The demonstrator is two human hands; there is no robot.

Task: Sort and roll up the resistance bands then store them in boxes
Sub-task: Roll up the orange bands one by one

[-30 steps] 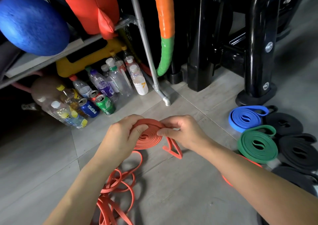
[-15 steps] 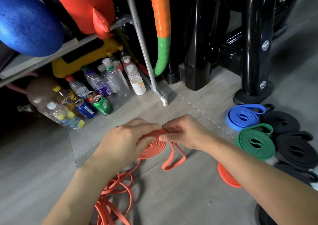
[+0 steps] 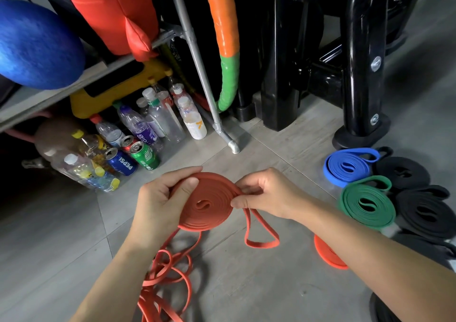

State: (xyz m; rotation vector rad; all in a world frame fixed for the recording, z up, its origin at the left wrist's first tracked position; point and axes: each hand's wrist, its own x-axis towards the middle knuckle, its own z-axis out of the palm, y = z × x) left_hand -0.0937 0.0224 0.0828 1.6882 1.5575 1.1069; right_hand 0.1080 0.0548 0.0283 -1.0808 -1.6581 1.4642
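Left hand (image 3: 160, 203) grasps red band coil (image 3: 207, 203) flat; right hand (image 3: 266, 193) pinches its edge. Keep wraps tight, tuck the hanging tail loop (image 3: 261, 238) last.

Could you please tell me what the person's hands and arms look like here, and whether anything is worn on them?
Both the left hand and the right hand are bare: no gloves, rings, watch or wristband show. Both forearms are bare as far as the frame's edge, with no sleeve in view. The visible nails look short and unpainted.
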